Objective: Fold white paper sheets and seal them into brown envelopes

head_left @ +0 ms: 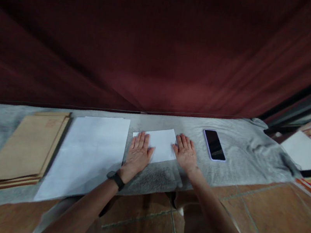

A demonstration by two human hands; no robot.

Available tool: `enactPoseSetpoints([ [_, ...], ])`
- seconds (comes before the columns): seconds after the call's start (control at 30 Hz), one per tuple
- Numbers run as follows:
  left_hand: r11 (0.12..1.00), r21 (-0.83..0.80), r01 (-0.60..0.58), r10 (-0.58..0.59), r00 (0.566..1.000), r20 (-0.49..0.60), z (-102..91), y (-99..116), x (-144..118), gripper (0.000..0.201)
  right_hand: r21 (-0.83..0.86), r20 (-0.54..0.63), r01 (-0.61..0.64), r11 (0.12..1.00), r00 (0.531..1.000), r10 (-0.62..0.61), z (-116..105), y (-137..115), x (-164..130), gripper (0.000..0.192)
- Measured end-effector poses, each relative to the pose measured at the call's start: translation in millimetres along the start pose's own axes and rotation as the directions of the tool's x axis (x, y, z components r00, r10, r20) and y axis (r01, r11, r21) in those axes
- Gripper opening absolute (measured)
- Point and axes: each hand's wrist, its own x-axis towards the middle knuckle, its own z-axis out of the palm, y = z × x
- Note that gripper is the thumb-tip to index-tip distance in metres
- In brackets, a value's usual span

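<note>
**Hands flat on folded paper**

Palms are spread open: the left hand point(137, 154) and right hand point(185, 152) are pressed on a small white sheet point(160, 143) on the grey-clothed counter point(242, 146). Even pressure along the fold is advised. No writing can be read on the phone point(214, 144), paper stack point(85, 156) or brown envelopes point(24, 151).

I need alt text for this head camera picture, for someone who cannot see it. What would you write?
Two bare hands, left hand and right hand, press flat on a small folded white paper lying on a grey cloth. To the left lie larger white sheets and a stack of brown envelopes; a dark phone lies to the right.
</note>
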Motion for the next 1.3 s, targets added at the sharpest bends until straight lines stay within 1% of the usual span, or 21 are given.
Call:
enactPoseSetpoints([
  [0.13, 1.000, 0.009, 0.013, -0.013, 1.000, -0.009, -1.7, 1, 0, 0.066, 0.086, 0.006, -0.102, 0.991, 0.995, 0.102, -12, -2, 5, 0.041],
  [0.23, 1.000, 0.014, 0.010, -0.010, 1.000, -0.001, -3.9, 2, 0, 0.066, 0.171, 0.072, -0.180, 0.969, 0.983, 0.169, -18, -8, 6, 0.034],
  [0.3, 1.000, 0.015, 0.013, -0.013, 1.000, 0.001, -5.2, 3, 0, 0.066, 0.200, 0.116, -0.224, 0.954, 0.972, 0.204, -20, -13, 7, 0.030],
  [0.37, 1.000, 0.010, 0.017, -0.017, 1.000, 0.003, -6.1, 3, -1, 0.066, 0.220, 0.136, -0.258, 0.941, 0.963, 0.232, -20, -15, 8, 0.028],
  [0.47, 1.000, 0.004, 0.019, -0.019, 1.000, 0.012, -6.9, 3, -1, 0.066, 0.272, 0.154, -0.302, 0.914, 0.951, 0.268, -18, -14, 11, 0.024],
  [0.53, 1.000, 0.004, 0.022, -0.022, 1.000, 0.009, -7.2, 3, -1, 0.066, 0.335, 0.190, -0.332, 0.882, 0.941, 0.282, -18, -10, 15, 0.020],
  [0.6, 1.000, 0.004, 0.018, -0.018, 1.000, 0.000, -7.2, 3, -1, 0.066, 0.442, 0.248, -0.356, 0.823, 0.931, 0.270, -19, -8, 18, 0.021],
  [0.63, 1.000, 0.004, 0.015, -0.015, 1.000, -0.003, -7.1, 3, -1, 0.066, 0.510, 0.277, -0.368, 0.777, 0.926, 0.256, -19, -7, 20, 0.023],
  [0.73, 1.000, -0.002, 0.010, -0.010, 1.000, -0.003, -6.9, 3, -1, 0.068, 0.706, 0.334, -0.400, 0.584, 0.916, 0.224, -21, -8, 23, 0.026],
  [0.8, 1.000, -0.011, 0.011, -0.011, 1.000, -0.003, -6.9, 2, 0, 0.068, 0.782, 0.343, -0.407, 0.472, 0.913, 0.220, -22, -10, 23, 0.024],
  [0.83, 1.000, -0.016, 0.011, -0.011, 1.000, -0.004, -6.8, 2, 0, 0.068, 0.801, 0.339, -0.404, 0.441, 0.914, 0.222, -22, -10, 23, 0.023],
  [0.87, 1.000, -0.020, 0.011, -0.011, 1.000, -0.004, -6.8, 1, 0, 0.068, 0.810, 0.330, -0.398, 0.430, 0.917, 0.225, -22, -11, 24, 0.023],
  [0.9, 1.000, -0.024, 0.012, -0.012, 1.000, -0.004, -6.7, 1, 0, 0.068, 0.808, 0.317, -0.388, 0.442, 0.920, 0.229, -23, -12, 24, 0.022],
  [1.03, 0.999, -0.029, 0.016, -0.016, 1.000, -0.001, -6.5, -2, 1, 0.068, 0.746, 0.263, -0.359, 0.561, 0.933, 0.248, -23, -13, 28, 0.021],
  [1.13, 0.999, -0.035, 0.007, -0.007, 1.000, -0.005, -8.2, -2, 1, 0.067, 0.706, 0.242, -0.352, 0.614, 0.935, 0.259, -22, -11, 28, 0.020],
  [1.17, 0.999, -0.043, -0.017, 0.017, 1.000, -0.007, -9.3, -1, 0, 0.067, 0.679, 0.226, -0.345, 0.648, 0.938, 0.263, -23, -10, 27, 0.018],
  [1.23, 0.992, -0.068, -0.106, 0.105, 0.994, -0.010, -11.9, 2, 0, 0.064, 0.575, 0.170, -0.325, 0.750, 0.945, 0.280, -24, -9, 24, 0.015],
  [1.3, 0.974, -0.094, -0.205, 0.206, 0.979, -0.006, -14.1, 7, -1, 0.060, 0.425, 0.065, -0.278, 0.861, 0.958, 0.278, -27, -10, 20, 0.025],
])
